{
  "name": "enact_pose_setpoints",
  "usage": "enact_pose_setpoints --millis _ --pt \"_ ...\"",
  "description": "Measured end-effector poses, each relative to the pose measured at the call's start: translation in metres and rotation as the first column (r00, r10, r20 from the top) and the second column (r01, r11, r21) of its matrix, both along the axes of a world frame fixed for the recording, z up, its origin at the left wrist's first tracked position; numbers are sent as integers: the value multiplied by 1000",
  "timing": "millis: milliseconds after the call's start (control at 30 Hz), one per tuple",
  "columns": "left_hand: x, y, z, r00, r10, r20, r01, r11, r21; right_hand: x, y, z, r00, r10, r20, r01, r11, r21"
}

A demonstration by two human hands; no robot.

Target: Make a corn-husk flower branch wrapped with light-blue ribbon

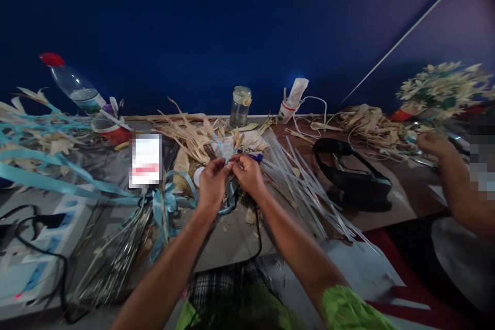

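Observation:
My left hand and my right hand meet at the middle of the table, thumbs and fingertips pinched close together. Between them is a thin piece of light blue ribbon, which rises just above the fingertips. Pale dried-husk petals show behind the fingers; whether they are joined to the ribbon I cannot tell. More blue ribbon trails in loops left of my left hand. Dry corn husks lie spread beyond the hands. A bundle of clear plastic sticks lies right of my right hand.
At left are a power strip, metal wires, a lit phone and a tilted bottle. A lidded jar stands behind. A black headset lies at right, near another person's arm and husk flowers.

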State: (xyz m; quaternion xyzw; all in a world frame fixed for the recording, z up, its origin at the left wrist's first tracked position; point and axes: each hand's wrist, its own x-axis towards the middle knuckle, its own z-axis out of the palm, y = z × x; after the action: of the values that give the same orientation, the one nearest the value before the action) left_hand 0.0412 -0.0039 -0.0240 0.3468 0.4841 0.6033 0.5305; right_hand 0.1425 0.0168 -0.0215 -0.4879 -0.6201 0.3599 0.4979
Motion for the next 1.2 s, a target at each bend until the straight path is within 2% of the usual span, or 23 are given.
enact_pose_setpoints --millis 67,100,200,333,433,567,700,833,1033,1200 --pt "0 1 0 997 16 70 -15 1000 -14 -2 -1 -1 1000 6 -11 -6 1000 -27" --pt "-1 1 0 998 21 57 -21 1000 -6 -2 -1 -2 1000 2 -21 -3 999 -43" --pt "-3 -1 4 992 22 -125 -18 999 29 -1 -2 -1 997 -5 -74 -2 996 -94" --pt "-5 -4 4 920 53 -388 0 991 135 3 -2 1 968 16 -250 -60 984 -169" --pt "-5 -5 2 890 88 -447 3 980 200 2 -1 -1 921 54 -385 -124 979 -160" --pt "-5 -6 5 880 62 -471 46 976 215 1 1 -4 860 86 -502 -208 959 -191" --pt "-5 -4 9 898 63 -435 47 971 236 3 1 -4 870 120 -479 -240 950 -198" --pt "-5 -3 11 927 42 -374 25 984 174 0 1 -4 836 89 -542 -244 944 -221" --pt "-1 -5 12 953 121 -279 -52 970 239 -8 -2 -1 762 97 -641 -300 929 -216" --pt "3 -5 11 975 165 -146 -123 958 259 -10 -3 -2 784 94 -614 -260 947 -188"
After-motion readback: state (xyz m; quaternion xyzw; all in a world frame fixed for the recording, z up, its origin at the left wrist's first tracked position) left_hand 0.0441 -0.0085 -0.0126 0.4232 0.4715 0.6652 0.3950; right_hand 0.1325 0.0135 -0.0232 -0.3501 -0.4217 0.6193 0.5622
